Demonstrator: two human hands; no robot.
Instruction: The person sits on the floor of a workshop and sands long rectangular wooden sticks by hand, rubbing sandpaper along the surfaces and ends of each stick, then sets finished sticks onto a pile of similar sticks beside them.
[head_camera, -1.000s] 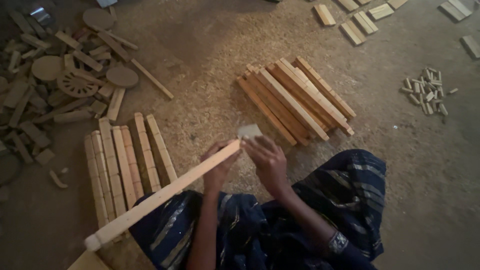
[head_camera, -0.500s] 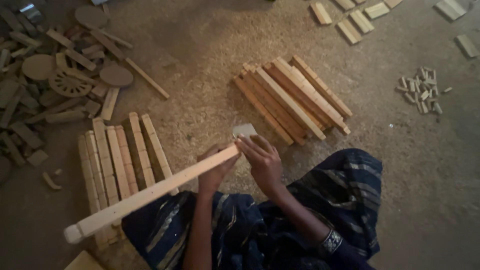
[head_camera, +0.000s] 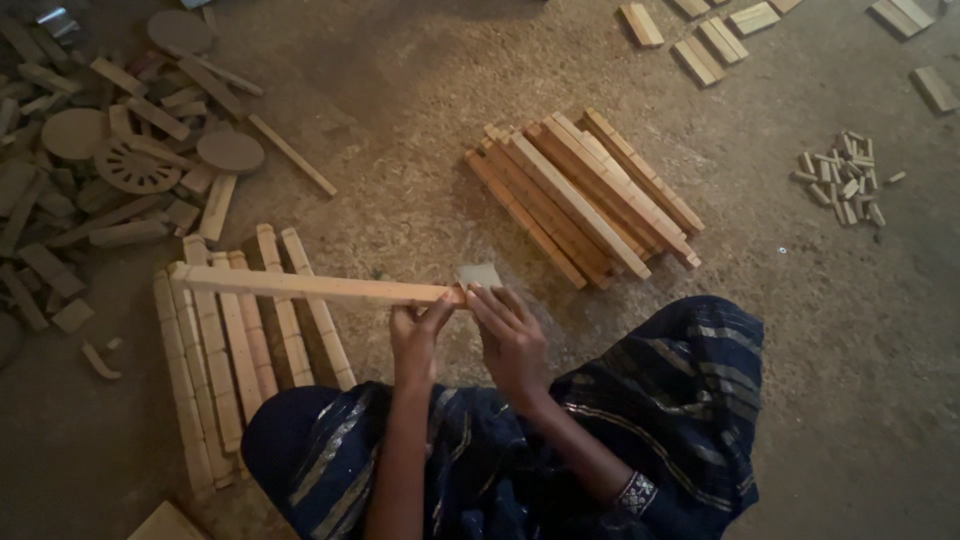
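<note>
The long wooden stick (head_camera: 310, 287) has swung up from a near-left slant to lie level, reaching left over the row of sticks (head_camera: 235, 350) on the floor. The left hand (head_camera: 418, 335) grips its right end; the right hand (head_camera: 510, 335) presses a small sandpaper piece (head_camera: 479, 276) there, so rubbing continues.

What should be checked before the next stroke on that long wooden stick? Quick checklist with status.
1. Left hand grips the long stick near its right end: ok.
2. Right hand presses the small pale pad at the stick's end: ok.
3. Stick's far end hangs over the row of sticks on the floor, contact: cannot tell.
4. Stacked sticks lie apart from the hands: ok.
5. Pad's grit side: cannot tell.
</note>
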